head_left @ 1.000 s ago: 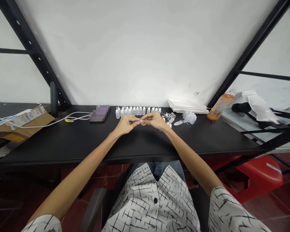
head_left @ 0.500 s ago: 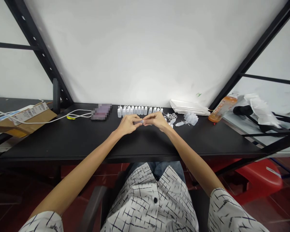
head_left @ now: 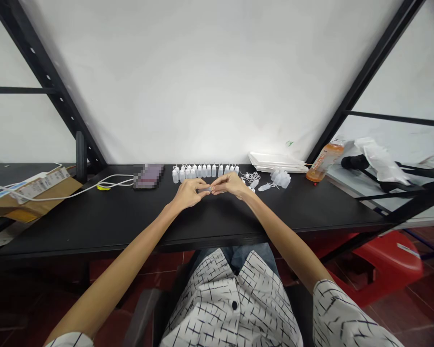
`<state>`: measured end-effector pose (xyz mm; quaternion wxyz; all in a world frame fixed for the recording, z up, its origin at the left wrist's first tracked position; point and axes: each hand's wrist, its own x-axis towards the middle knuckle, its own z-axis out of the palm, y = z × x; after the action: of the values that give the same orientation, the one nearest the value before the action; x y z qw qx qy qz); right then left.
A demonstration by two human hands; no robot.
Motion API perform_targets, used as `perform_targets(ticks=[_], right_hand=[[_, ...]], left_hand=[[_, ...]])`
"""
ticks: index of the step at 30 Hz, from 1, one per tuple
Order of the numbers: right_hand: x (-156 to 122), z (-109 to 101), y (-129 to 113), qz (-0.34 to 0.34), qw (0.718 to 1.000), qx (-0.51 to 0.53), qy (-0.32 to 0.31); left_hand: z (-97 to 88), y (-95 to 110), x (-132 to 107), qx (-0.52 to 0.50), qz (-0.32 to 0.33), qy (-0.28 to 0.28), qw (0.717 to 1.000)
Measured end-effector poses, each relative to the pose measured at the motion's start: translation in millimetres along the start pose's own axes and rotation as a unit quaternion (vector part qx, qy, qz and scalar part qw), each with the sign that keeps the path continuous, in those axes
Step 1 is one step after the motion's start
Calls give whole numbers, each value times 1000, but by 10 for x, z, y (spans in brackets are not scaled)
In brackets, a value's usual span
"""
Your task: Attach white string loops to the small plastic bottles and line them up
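Observation:
Above the black table (head_left: 130, 226), my left hand (head_left: 188, 193) is closed around a small translucent plastic bottle (head_left: 204, 190) that lies sideways in its fingers. At the bottle's right end, the fingers of my right hand (head_left: 232, 185) pinch together; whether a cap is between them is hidden. Just behind the hands stands a row of small white bottles (head_left: 204, 171) with capped tops. To the right of my right hand lies a tangle of white caps on thin straps (head_left: 253, 178), partly covered by the hand.
More small bottles (head_left: 281, 178) lie in a heap on the right. Behind them is a stack of white sheets or bags (head_left: 277, 163), and an orange drink bottle (head_left: 325, 160) leans by the shelf post. On the left are a blurred-out box-shaped thing (head_left: 148, 176), a white cable (head_left: 110, 180) and a cardboard package (head_left: 47, 195).
The camera view has tilted and shifted slightly. Both hands keep their hold at the small bottle, with only slight finger movement.

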<state>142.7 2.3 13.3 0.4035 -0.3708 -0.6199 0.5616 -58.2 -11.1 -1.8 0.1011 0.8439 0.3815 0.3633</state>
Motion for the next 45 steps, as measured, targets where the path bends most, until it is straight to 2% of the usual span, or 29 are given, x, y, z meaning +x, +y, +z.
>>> perform_targets(ticks=[7, 10, 16, 27, 31, 34, 37, 41, 45], right_hand=[[-6, 8, -11, 3, 1000, -6, 1], [-24, -17, -57, 6, 1000, -17, -3], [-58, -103, -146, -10, 1000, -9, -17], [-54, -20, -126, -42, 996, -67, -29], [-40, -23, -111, -79, 993, -88, -30], [-34, -41, -117, -95, 990, -103, -2], [-52, -54, -143, -89, 989, -114, 7], [-88, -46, -180, -60, 993, -101, -23], [-79, -31, -164, -35, 994, -103, -21]], left_hand=[[21, 48, -19, 54, 28, 8, 998], [44, 78, -17, 32, 34, 15, 999], [44, 126, 18, -68, -27, 50, 996], [47, 75, 21, -94, -57, 71, 991], [18, 84, 27, -77, -72, 60, 993], [3, 85, 36, -61, -61, 14, 996], [6, 70, 43, -60, -60, -11, 996], [12, 54, 43, -44, -71, 20, 996], [17, 51, 41, -26, -58, 28, 998]])
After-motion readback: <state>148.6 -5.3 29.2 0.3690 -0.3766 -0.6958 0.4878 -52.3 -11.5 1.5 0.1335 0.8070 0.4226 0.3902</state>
